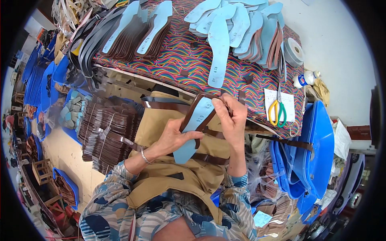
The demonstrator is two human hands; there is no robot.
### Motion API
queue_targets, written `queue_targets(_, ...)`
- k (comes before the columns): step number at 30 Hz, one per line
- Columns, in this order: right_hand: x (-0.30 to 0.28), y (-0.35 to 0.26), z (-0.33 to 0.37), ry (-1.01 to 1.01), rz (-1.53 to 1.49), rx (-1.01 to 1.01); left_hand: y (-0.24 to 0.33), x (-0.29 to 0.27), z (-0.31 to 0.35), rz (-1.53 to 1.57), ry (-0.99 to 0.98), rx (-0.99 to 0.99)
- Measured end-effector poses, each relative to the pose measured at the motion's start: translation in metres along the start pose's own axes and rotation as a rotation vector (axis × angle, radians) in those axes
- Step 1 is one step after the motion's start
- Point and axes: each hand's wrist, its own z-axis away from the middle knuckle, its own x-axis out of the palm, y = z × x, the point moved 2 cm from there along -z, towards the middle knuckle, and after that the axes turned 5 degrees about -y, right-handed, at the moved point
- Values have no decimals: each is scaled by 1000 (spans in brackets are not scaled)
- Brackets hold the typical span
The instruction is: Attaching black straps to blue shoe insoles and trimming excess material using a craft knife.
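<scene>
We see the light-blue insole [199, 116] with its brown backing held above the tan apron [157, 120], in front of the near edge of the tabletop [177, 74]. Its long axis goes slantwise, from upper right down to lower left. The left hand [171, 138] is clamped on its left side, near the middle; the right hand [233, 116] pinches the upper end, thumb on the blue face, and is nearer to the tabletop. We notice dark printed numerals on this face, and a blue label on the bottle [304, 79].
</scene>
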Motion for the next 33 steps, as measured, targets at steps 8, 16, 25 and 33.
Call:
queue_targets(8, 5, 11, -5, -47, -95, -17, -4, -1, -3, -199, 59, 83)
queue_targets(16, 31, 41, -5, 162, -856, 317, 6, 3, -22, 738, -341, -271)
queue_targets(25, 18, 46, -10, 147, -943, 252, 10, 4, -36, 705, -296, -149)
queue_targets(33, 21, 50, -1, 209, -605, 228, 14, -11, -31, 382, -305, -136)
